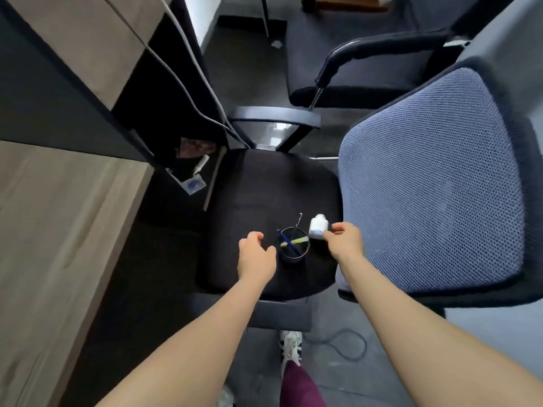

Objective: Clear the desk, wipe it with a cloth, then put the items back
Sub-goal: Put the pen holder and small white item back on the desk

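Over black chair seat, right hand fingers pinch white bottle; left hand fingers loosely curled (empty)

Second black armchair, grey cables, dark floor, sneaker, maroon trouser leg

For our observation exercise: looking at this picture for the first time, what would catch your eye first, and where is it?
The large blue-grey mesh chair back fills the right side. On the black fabric chair seat at the centre stands a round black pen cup holding a blue pen and a yellow one. Just right of the cup, the right hand holds a small white plastic bottle, while the left hand hovers beside the cup, fingers loosely curled.
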The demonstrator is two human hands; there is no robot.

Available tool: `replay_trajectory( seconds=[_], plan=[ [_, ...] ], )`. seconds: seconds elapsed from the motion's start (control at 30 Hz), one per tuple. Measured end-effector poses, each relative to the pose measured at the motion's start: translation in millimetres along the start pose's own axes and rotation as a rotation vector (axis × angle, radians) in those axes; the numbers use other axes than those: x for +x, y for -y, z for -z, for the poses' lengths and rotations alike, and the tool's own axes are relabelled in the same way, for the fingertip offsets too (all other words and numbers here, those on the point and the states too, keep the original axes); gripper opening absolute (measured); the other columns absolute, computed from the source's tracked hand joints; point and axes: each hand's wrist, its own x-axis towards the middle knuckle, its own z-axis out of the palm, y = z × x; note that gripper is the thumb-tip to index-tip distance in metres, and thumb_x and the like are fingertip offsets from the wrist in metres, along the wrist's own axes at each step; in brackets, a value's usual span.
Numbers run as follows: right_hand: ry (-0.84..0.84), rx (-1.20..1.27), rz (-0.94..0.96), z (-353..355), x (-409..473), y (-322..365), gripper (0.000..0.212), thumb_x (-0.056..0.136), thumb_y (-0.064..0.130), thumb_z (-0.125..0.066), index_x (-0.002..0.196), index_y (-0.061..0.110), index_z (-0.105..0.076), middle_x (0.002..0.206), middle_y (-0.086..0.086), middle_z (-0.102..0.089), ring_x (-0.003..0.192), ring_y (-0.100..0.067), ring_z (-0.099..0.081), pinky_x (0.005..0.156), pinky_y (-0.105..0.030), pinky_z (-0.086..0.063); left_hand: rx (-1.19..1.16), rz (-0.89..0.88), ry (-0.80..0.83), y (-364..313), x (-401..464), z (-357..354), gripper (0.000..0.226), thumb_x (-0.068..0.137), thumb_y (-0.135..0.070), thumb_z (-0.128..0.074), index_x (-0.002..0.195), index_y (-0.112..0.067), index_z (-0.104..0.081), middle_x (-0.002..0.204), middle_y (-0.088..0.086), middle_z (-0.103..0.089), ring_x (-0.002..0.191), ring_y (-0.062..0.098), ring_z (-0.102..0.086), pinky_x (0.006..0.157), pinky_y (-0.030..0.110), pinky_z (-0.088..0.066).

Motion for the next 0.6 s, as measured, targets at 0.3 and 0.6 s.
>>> replay_trajectory(
  seconds=[0.3,0.6],
  plan=[
    [0.034,-0.179,-0.063,-52,124,-41,0.050,0.087,0.020,-0.061,0.133,0.013,-0.044,0.132,-0.012,-0.044,0.117,-0.031,-0.047,0.099,-0.043,-0.041,0.023,0.220,0.074,24,89,-84,0.051,0.091,-0.023,-0.056,0.137,-0.014,-0.035,0.137,0.008,-0.038,0.106,0.025,-0.054,0.087,0.031,-0.040],
    [0.091,-0.229,-0.149,-90,172,-66,0.070,0.084,0.029,-0.068,0.142,0.016,-0.030,0.137,-0.014,-0.033,0.117,-0.034,-0.046,0.092,-0.038,-0.041,-0.054,0.286,0.148,47,121,-124,0.043,0.094,-0.015,-0.049,0.135,-0.015,-0.040,0.128,0.005,-0.051,0.109,0.020,-0.050,0.080,0.023,-0.036]
  ],
)
